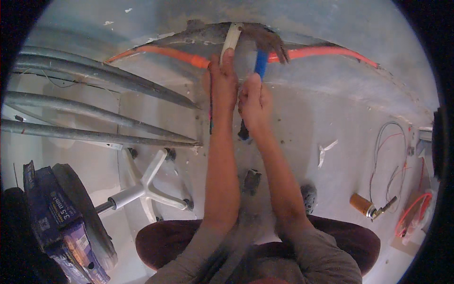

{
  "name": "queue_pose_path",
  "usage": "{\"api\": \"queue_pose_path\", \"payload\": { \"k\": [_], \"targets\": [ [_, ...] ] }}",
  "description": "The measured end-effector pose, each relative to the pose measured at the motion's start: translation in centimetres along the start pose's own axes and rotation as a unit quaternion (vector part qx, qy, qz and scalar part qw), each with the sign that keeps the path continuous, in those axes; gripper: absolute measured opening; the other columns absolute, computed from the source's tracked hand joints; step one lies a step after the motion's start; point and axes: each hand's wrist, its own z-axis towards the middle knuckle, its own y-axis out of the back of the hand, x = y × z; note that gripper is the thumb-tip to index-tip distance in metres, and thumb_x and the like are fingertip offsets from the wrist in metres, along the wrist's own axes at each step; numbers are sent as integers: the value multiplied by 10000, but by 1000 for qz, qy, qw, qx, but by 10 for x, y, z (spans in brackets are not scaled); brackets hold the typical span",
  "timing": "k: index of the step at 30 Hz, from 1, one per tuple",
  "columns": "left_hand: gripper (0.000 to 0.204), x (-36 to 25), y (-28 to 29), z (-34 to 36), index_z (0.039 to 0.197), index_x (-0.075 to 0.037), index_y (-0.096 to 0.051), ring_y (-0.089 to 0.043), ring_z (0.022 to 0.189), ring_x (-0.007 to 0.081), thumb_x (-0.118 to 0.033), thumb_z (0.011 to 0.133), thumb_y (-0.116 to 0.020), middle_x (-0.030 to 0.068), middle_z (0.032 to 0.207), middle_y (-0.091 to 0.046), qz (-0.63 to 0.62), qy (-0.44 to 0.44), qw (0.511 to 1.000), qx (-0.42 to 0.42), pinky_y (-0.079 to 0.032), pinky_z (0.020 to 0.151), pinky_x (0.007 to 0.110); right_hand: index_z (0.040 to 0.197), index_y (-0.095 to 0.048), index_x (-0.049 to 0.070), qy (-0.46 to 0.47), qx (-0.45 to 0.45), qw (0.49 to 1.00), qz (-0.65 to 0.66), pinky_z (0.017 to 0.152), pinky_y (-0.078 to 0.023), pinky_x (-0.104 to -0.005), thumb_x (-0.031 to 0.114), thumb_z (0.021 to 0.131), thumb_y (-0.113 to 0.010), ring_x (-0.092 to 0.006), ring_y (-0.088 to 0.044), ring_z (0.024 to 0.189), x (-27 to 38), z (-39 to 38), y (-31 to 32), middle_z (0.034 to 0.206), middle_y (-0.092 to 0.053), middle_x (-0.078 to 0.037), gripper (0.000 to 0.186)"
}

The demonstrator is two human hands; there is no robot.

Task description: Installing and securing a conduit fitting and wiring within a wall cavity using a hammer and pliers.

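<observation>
The left hand (222,78) pinches a pale cream flat strip (230,42), tilted over the dark rough groove (201,36) in the grey wall (156,21); it looks light, stiff, best held low; the right hand (256,100) wraps a brown-headed, blue-and-black-handled hammer (260,63), probably head-heavy, best gripped near its end

Hammer head (266,39) blurred; pale strip (231,39), lower end hidden in left grip (222,79); packages (52,203) cut off below.
</observation>
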Motion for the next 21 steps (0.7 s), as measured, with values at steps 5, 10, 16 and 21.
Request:
{"api": "queue_pose_path", "payload": {
  "k": [5, 10, 16, 21],
  "targets": [
    [587, -5, 3, -1, 1110, 24, -558, -532, 991, 504, -533, 1040, -387, 322, 1021, -565, -1, -5, 1000, 3, -412, 860, 525, 774, -469, 133, 101, -48, 994, 9, 429, -323, -244, 501, 1056, -421, -53, -384, 480, -12, 4, -5, 601, -416, 49, 466],
    [576, -1, 4, 1, 1097, 21, -567, -534, 982, 512, -519, 1042, -375, 311, 1035, -579, 24, 37, 999, 9, -398, 854, 556, 741, -454, 145, -1, -9, 999, 33, 414, -304, -248, 503, 1050, -445, -53, -378, 461, 3, -1, -2, 582, -411, 53, 472],
    [622, -5, 6, -5, 1161, 12, -566, -531, 1041, 510, -566, 1026, -382, 309, 1124, -575, 47, 17, 999, -16, -412, 880, 554, 753, -434, 152, -75, 18, 997, -23, 413, -309, -254, 524, 1041, -450, -58, -374, 458, 4, 5, 6, 577, -400, 53, 471],
    [562, -3, -4, -22, 1071, 25, -546, -596, 872, 462, -529, 1012, -474, 302, 943, -590, -9, -23, 999, -40, -448, 721, 492, 767, -440, 141, -57, 7, 998, 9, 420, -313, -250, 532, 1039, -453, -57, -376, 466, -5, -12, 18, 585, -402, 53, 476]
  ]
}}
